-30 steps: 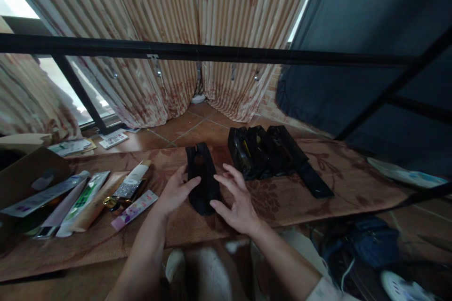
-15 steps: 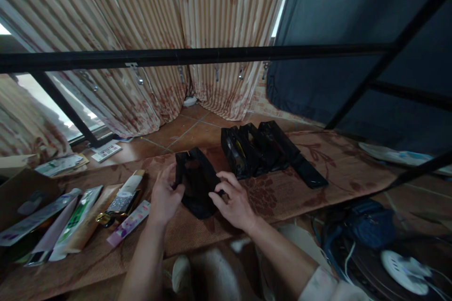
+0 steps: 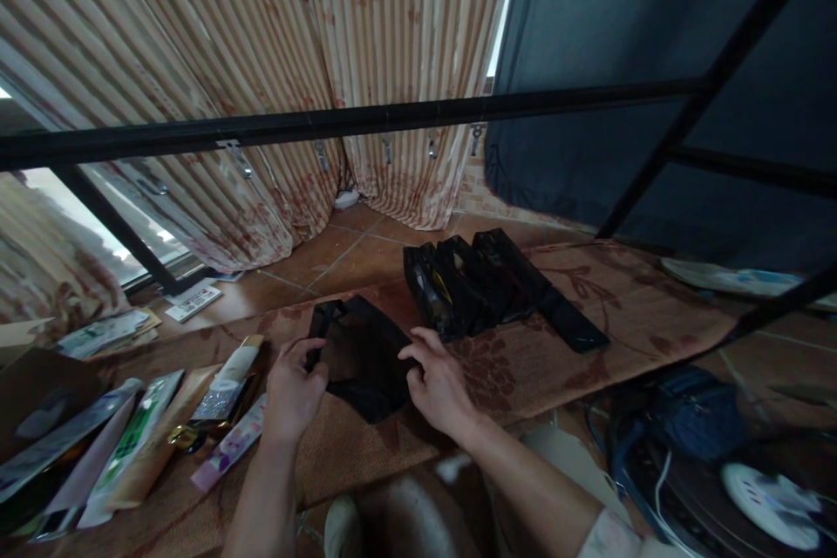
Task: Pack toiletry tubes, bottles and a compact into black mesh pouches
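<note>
A black bag with see-through mesh sides (image 3: 376, 397) is held upright just over the brown patterned cloth. My left hand (image 3: 296, 388) pinches its left edge between thumb and fingers. On the opposite side, my right hand (image 3: 441, 379) grips the right edge with bent fingers. The bag is spread wide between them, and the cloth shows through the mesh. Right of it stands a row of black pouches (image 3: 484, 279), some with things inside. A flat, glossy black piece (image 3: 575, 323) lies at the row's right end.
Left of my hands lie several cosmetic tubes (image 3: 140, 418), a pink floral box (image 3: 228, 449) and a glittery bottle with a gold cap (image 3: 215, 405). A cardboard box (image 3: 45, 384) is farther left. A black metal rail (image 3: 392, 115) with hooks crosses ahead. A white power strip (image 3: 765, 497) sits lower right.
My hands have pulled the bag's edges farther apart, so its mesh is stretched wider. The left hand has shifted slightly left and down. The view has tilted a little.
</note>
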The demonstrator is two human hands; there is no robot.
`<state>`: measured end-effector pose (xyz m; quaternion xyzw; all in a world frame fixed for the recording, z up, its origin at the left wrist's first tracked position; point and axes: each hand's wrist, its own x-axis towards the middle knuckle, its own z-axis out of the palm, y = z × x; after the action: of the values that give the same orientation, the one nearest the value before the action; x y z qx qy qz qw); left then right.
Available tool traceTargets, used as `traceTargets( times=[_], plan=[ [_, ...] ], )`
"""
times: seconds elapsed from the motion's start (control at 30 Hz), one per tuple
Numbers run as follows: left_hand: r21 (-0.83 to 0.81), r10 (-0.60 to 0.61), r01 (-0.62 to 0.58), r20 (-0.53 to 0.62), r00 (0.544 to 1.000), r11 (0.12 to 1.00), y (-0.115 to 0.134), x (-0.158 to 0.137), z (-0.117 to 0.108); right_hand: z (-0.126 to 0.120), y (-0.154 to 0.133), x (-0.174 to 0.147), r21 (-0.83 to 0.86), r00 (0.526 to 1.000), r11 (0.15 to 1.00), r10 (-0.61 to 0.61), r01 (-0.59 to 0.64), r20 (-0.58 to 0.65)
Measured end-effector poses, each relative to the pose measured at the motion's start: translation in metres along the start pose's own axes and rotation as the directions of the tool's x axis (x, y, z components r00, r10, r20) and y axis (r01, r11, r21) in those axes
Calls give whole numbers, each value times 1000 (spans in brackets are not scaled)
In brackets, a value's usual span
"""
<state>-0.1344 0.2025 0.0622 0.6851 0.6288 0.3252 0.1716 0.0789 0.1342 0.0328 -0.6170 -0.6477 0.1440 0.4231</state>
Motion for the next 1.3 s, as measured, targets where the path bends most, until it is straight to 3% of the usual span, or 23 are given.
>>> traceTargets(
  times=[0.23, 0.53, 0.9, 0.97, 1.07, 1.2, 1.3],
  plan=[
    [146, -124, 97, 187, 975, 985, 4, 0, -7, 1, -3, 3, -31, 997, 998, 60, -59, 39],
    [345, -175, 91, 222, 959, 934, -12, -1, -8, 2, -2, 2, -31, 997, 997, 75, -75, 2],
    [163, -169, 146, 136, 976, 976, -1, 0, 1, 4, 0, 1, -19, 998, 999, 40, -41, -48],
    [144, -159, 140, 131, 978, 980, 2, -1, 2, 5, 2, 0, -39, 993, 999, -16, 12, -113],
    [97, -130, 119, 124, 984, 988, 6, -2, 5, 5, 1, -3, -111, 960, 973, -219, 202, -176],
    [43, -89, 86, 94, 992, 995, 10, -3, 9, 5, -8, -9, -137, 905, 900, -422, 413, -47],
    [41, -80, 77, 86, 993, 996, 10, -3, 10, 4, -13, -8, -134, 925, 915, -374, 381, 74]
  ],
)
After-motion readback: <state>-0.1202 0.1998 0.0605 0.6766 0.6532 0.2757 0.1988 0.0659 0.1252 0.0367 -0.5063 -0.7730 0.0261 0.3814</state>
